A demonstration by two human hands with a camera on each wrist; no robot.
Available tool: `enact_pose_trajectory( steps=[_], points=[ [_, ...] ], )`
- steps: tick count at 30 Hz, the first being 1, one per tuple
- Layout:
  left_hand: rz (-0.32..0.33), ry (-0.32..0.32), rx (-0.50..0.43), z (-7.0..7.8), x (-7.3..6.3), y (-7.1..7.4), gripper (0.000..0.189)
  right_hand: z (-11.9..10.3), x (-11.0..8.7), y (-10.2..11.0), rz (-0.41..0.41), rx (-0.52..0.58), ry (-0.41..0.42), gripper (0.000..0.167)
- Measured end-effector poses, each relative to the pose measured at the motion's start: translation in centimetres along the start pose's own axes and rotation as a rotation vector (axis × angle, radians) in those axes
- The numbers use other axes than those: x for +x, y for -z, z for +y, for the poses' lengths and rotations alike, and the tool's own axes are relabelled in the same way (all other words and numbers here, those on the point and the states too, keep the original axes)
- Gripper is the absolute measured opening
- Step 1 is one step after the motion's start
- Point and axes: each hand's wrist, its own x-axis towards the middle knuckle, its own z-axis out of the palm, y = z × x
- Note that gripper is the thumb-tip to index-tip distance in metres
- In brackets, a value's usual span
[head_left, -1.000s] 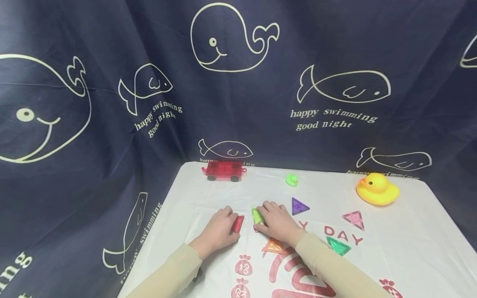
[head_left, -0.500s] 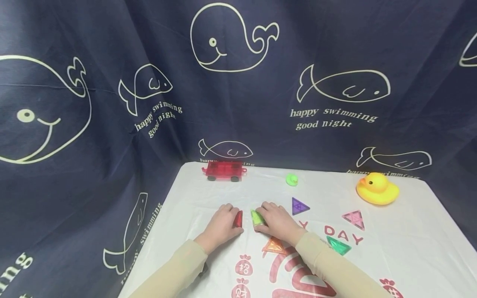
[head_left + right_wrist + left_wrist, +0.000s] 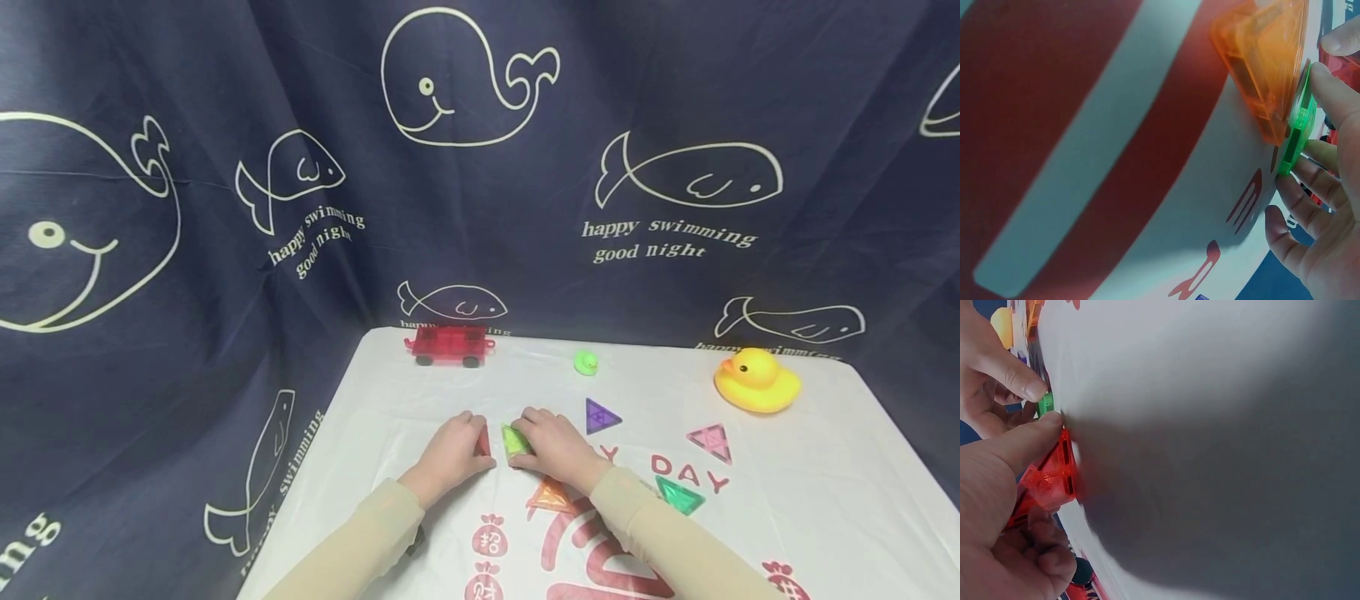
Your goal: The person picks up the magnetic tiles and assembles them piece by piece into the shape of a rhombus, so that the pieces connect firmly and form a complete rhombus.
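My left hand grips a translucent red magnetic tile between thumb and fingers, low over the white-covered table. Its fingers hide much of the tile in the head view. Just to the right, my right hand pinches a light green triangular magnetic tile; the right wrist view shows this green tile edge-on. A narrow gap separates the two tiles in the head view. An orange triangular tile lies on the table close below my right hand.
Purple, pink and dark green triangular tiles lie to the right. Along the back stand a red wheeled cart, a small green duck and a yellow duck. A blue printed curtain hangs behind the table.
My left hand has shifted slightly right with the red tile, whose tilt has changed, narrowing the gap to the green tile. My right hand has barely moved.
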Motion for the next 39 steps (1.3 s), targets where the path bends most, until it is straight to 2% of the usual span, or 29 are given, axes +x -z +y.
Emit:
enact_pose_trajectory(
  steps=[5, 8, 10, 15, 21, 30, 35, 39],
  points=[
    [0.003, 0.032, -0.139, -0.2, 0.2, -0.4, 0.035, 0.2, 0.0, -0.1, 0.005, 0.012, 0.009, 0.059],
    [0.004, 0.065, -0.178, -0.2, 0.2, -0.6, 0.035, 0.3, 0.0, -0.1, 0.004, 0.015, 0.008, 0.059],
    [0.003, 0.087, -0.180, -0.1, 0.3, -0.6, 0.039, 0.3, 0.0, -0.1, 0.006, 0.019, 0.008, 0.059],
    [-0.003, 0.134, -0.158, 0.1, 0.4, -0.5, 0.063, 0.4, 0.0, -0.2, 0.008, 0.026, 0.006, 0.058],
    [-0.009, 0.139, -0.197, 0.2, 0.5, -0.6, 0.063, 0.8, 0.1, -0.2, -0.007, 0.069, -0.004, 0.058],
    [0.000, 0.141, -0.205, 0.5, 0.5, -0.7, 0.065, 1.0, 0.3, 0.0, -0.024, 0.154, -0.025, 0.052],
    [0.005, 0.146, -0.199, 0.6, 0.7, -0.8, 0.065, 1.1, 0.4, 0.1, -0.028, 0.159, -0.016, 0.051],
    [0.003, 0.127, -0.185, 0.7, 0.9, -1.1, 0.063, 1.1, 0.3, 0.0, -0.013, 0.148, -0.007, 0.050]
  ],
)
